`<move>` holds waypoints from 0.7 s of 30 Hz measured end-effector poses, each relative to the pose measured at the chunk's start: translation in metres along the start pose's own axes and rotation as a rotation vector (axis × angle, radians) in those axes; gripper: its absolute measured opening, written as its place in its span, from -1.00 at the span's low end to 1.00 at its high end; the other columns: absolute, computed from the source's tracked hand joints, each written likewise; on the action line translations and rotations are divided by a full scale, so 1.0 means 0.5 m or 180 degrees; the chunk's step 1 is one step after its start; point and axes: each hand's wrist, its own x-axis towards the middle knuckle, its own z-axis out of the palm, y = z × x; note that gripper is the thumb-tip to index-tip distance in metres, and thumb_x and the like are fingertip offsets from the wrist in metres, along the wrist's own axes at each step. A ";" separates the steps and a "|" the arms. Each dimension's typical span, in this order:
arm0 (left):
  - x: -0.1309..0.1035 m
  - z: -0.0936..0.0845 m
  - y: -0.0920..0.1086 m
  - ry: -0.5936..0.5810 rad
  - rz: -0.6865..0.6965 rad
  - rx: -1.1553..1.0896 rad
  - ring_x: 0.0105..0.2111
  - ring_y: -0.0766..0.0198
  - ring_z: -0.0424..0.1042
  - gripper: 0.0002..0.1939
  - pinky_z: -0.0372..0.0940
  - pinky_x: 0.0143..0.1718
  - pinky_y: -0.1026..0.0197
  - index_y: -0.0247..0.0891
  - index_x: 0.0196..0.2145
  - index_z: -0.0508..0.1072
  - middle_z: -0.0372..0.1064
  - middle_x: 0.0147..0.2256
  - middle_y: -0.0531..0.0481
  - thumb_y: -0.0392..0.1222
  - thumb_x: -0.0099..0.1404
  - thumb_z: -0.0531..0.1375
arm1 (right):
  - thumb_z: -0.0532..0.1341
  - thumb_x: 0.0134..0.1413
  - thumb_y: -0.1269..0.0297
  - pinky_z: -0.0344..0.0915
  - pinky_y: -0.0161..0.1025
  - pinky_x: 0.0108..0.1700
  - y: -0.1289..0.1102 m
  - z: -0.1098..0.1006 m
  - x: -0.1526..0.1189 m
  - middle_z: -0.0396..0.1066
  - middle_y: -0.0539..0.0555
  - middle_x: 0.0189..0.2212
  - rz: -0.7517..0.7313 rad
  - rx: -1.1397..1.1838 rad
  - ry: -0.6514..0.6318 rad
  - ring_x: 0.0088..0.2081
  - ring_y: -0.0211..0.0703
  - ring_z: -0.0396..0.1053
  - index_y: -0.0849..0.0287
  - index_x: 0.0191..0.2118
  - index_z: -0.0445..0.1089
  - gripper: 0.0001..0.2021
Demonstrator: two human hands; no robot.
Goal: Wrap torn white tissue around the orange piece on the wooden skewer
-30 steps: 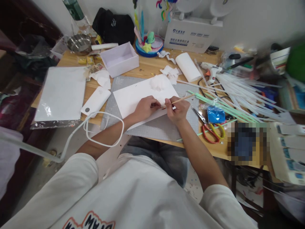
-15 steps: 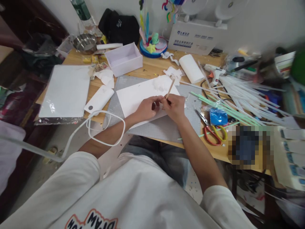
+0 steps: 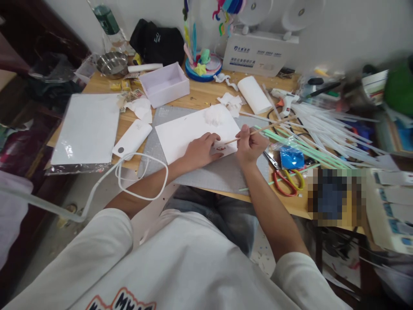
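Note:
My right hand (image 3: 251,144) is closed around a thin wooden stick (image 3: 274,125), which slants from the upper right down to a tip over the paper. Under that tip lies a small reddish-brown patch (image 3: 221,148) on the white sheet (image 3: 180,133); its kind is too small to make out. My left hand (image 3: 203,150) rests on the sheet with thumb and fingers apart on either side of the patch. A fluffy white clump (image 3: 214,115) sits near the sheet's far edge. Beneath the sheet is a grey cutting mat (image 3: 226,181).
Red-and-yellow-handled scissors (image 3: 285,178), a blue packet (image 3: 291,156) and green and white strips (image 3: 335,129) lie on the right. A glue gun (image 3: 287,101) is behind them. On the left, a white power bank (image 3: 133,138) trails a looped cable (image 3: 167,176).
My right hand has moved right, away from my left hand, and the stick has swung from steep to nearly flat. My left fingers have spread, and the reddish patch shows.

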 end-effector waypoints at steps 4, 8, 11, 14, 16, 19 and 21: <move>0.005 0.004 0.023 -0.0046 -0.0210 0.0418 -0.18 0.11 0.51 -0.58 0.27 -0.28 0.14 -0.17 0.05 0.36 0.44 0.00 -0.10 0.10 0.36 0.25 | 0.05 0.33 -0.16 0.08 -0.25 -0.44 -0.002 -0.002 0.001 0.19 -0.09 -0.73 -0.0050 -0.0093 -0.0028 -0.63 -0.37 0.17 0.16 -0.57 0.43 -0.41; 0.000 0.002 0.025 0.0011 -0.0209 0.0434 -0.16 0.11 0.51 -0.71 0.28 -0.26 0.13 -0.18 0.04 0.36 0.46 -0.01 -0.11 -0.03 0.45 0.14 | 0.05 0.34 -0.13 0.05 -0.26 -0.45 -0.007 -0.006 0.002 0.21 -0.09 -0.73 -0.0088 -0.0038 -0.0079 -0.63 -0.38 0.17 0.16 -0.57 0.41 -0.42; -0.004 -0.001 0.016 0.0074 -0.0121 0.0307 -0.15 0.12 0.51 -0.74 0.30 -0.23 0.12 -0.19 0.04 0.37 0.46 -0.01 -0.11 -0.12 0.44 0.13 | 0.07 0.33 -0.12 0.04 -0.26 -0.46 -0.014 -0.008 0.002 0.19 -0.09 -0.74 -0.0164 0.0078 -0.0229 -0.65 -0.39 0.15 0.16 -0.59 0.39 -0.43; -0.004 0.000 0.008 0.0105 -0.0075 0.0174 -0.16 0.13 0.51 -0.76 0.32 -0.21 0.11 -0.20 0.02 0.38 0.47 -0.02 -0.11 -0.16 0.44 0.12 | 0.07 0.33 -0.11 0.02 -0.26 -0.48 -0.021 -0.008 0.000 0.19 -0.08 -0.75 -0.0275 0.0045 -0.0548 -0.66 -0.39 0.15 0.15 -0.62 0.37 -0.42; -0.003 0.002 0.005 0.0115 -0.0107 0.0145 -0.17 0.13 0.51 -0.77 0.33 -0.19 0.10 -0.19 0.02 0.39 0.47 -0.02 -0.11 -0.16 0.45 0.09 | 0.06 0.32 -0.12 0.00 -0.25 -0.49 -0.023 -0.008 -0.002 0.19 -0.07 -0.76 -0.0372 -0.0118 -0.0664 -0.65 -0.39 0.14 0.15 -0.64 0.35 -0.41; -0.002 0.002 0.005 0.0120 -0.0143 0.0102 -0.17 0.14 0.51 -0.78 0.33 -0.18 0.10 -0.19 0.01 0.40 0.48 -0.01 -0.11 -0.18 0.45 0.08 | 0.03 0.33 -0.13 0.01 -0.25 -0.47 -0.022 -0.006 -0.003 0.19 -0.06 -0.75 -0.0452 -0.0421 -0.0634 -0.65 -0.39 0.12 0.14 -0.66 0.31 -0.39; -0.002 0.001 0.007 0.0110 -0.0136 0.0063 -0.16 0.14 0.51 -0.77 0.33 -0.18 0.11 -0.19 0.00 0.40 0.48 -0.02 -0.11 -0.18 0.43 0.10 | -0.02 0.35 -0.14 0.03 -0.25 -0.45 -0.020 -0.005 -0.002 0.22 -0.05 -0.73 -0.0447 -0.0580 -0.0512 -0.63 -0.38 0.14 0.14 -0.65 0.30 -0.38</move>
